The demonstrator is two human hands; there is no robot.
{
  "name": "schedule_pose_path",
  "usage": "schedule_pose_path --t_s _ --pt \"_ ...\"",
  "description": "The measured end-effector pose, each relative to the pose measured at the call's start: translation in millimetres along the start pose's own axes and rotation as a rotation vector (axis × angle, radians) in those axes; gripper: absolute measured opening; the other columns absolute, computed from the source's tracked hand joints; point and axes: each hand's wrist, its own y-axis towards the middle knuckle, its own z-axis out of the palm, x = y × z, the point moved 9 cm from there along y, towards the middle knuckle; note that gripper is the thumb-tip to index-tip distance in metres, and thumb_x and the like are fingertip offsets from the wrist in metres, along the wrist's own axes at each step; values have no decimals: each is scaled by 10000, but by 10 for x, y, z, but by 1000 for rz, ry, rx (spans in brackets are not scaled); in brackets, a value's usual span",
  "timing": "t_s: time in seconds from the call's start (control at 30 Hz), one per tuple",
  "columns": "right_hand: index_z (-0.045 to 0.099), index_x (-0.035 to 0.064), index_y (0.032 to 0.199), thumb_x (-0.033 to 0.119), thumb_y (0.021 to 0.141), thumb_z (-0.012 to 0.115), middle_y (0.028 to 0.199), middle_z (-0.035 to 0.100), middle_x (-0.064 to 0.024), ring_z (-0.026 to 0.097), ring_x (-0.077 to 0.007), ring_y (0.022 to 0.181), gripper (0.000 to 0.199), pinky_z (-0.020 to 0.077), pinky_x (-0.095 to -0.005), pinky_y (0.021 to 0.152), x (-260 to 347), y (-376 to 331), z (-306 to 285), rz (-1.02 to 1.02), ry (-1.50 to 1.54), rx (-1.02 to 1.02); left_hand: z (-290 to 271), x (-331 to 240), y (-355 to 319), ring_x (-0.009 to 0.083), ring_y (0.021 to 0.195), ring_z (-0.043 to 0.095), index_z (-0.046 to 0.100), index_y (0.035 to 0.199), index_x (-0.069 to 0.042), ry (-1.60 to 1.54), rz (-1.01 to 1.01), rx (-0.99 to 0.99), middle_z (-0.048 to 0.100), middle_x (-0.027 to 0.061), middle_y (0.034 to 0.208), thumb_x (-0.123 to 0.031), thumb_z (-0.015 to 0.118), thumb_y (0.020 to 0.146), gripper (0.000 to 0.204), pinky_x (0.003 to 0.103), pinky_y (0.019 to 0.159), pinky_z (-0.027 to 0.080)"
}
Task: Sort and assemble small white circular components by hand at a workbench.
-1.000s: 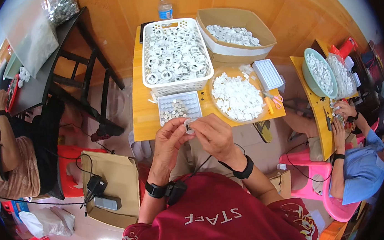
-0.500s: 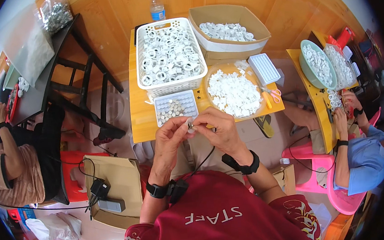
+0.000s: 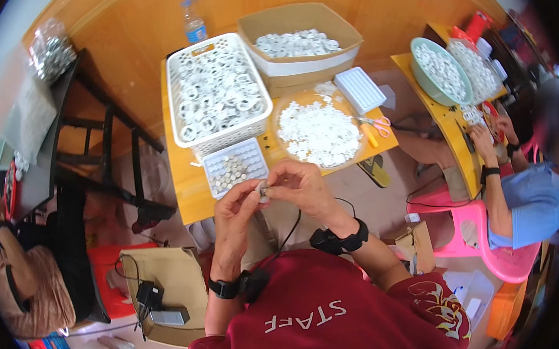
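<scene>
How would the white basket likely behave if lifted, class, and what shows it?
The white basket would probably feel stiff: its perforated walls stand upright. It is likely fairly heavy, being filled with small white parts. Those parts look loosely piled, so a tilt might spill some.

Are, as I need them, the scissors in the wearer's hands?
No: the scissors lie on the table; left hand and right hand hold a small piece.
</scene>
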Motion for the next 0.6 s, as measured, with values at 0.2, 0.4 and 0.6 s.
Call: schedule_pose_path --t_s 0.2,0.4,0.6 --pt "539 10 833 -18 744 625 796 558 -14 550 -73 733 127 458 -210 668 -174 -84 -43 115 104 44 66 3 -32 119 785 581 584 1024 7 137 1 43 621 59 903 -95 555 851 203 248 723 472" --pt "543 32 859 34 758 631 784 551 4 532 -59 720 134 452 -222 634 -102 -157 -93 53 13 -26 64 136 -20 125 789 586 584 1025 6 87 -41 73 623 59 893 -95 553 850 204 249 727 476" --pt "599 21 855 16 740 608 791 590 -46 580 -151 690 115 469 -274 619 80 -78 -710 -60 -633 -254 -37 228 -89 158 811 602 572 1037 5 -43 -77 14 615 87 943 -97 536 861 207 289 723 511"
